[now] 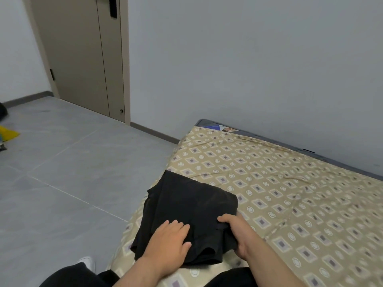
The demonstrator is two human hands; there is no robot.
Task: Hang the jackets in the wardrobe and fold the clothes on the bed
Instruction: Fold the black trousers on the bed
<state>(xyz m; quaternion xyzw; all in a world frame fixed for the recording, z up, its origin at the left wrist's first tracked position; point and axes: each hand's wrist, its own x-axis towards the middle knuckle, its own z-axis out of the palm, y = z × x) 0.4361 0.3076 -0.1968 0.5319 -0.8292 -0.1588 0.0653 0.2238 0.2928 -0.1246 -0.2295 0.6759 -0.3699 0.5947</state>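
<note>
Faintly, unreadable mattress label (214, 127), black garment (190, 204) folded

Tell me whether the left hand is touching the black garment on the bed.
Touching. The head view shows the left hand lying flat, fingers straight, on top of the folded black garment, with no gap between them.

Folded garment (186, 212) sits on the bed (290, 193), at its near left corner. Left hand (167, 243) lies flat on top, right hand (238, 235) grips the garment's right edge. Wall (248, 69) runs behind the bed; door (83, 59) stands beyond its left side.
</note>
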